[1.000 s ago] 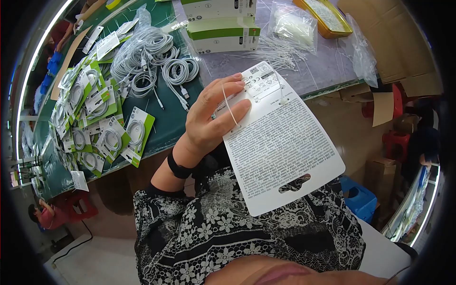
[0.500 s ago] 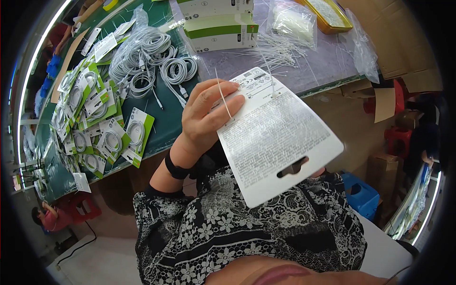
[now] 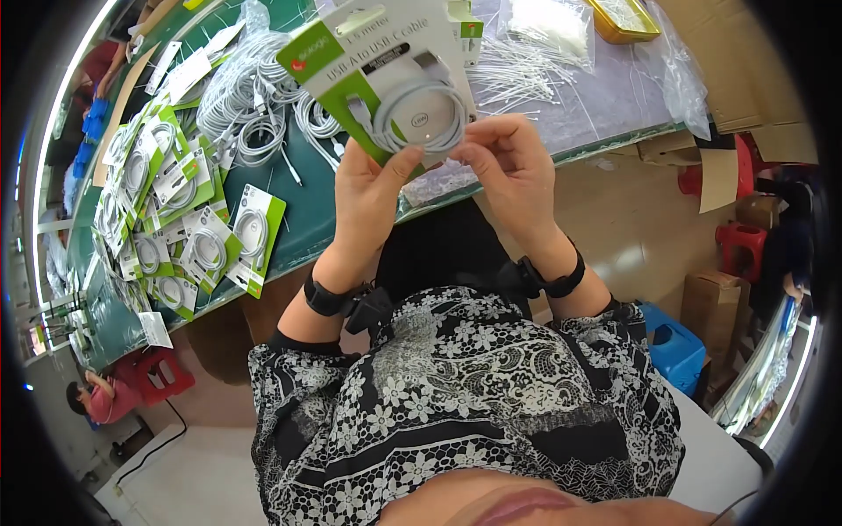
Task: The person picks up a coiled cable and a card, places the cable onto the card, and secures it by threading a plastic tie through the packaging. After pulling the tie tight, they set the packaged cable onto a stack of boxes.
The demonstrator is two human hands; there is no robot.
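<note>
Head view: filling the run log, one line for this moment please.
left hand: holds cable card | right hand: pinches card's lower edge | card: front up | table: more packed cards

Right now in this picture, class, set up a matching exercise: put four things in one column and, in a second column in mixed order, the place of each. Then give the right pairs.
Things:
1. packaged cable card
2. loose white cable coils
3. clear bag of white ties
4. blue stool

Places:
A. on the floor at the person's right
B. held up between the left hand and right hand
C. at the far edge of the table, right of the held card
D. heaped on the green table top, left of the held card

Pairs: 1-B, 2-D, 3-C, 4-A
</note>
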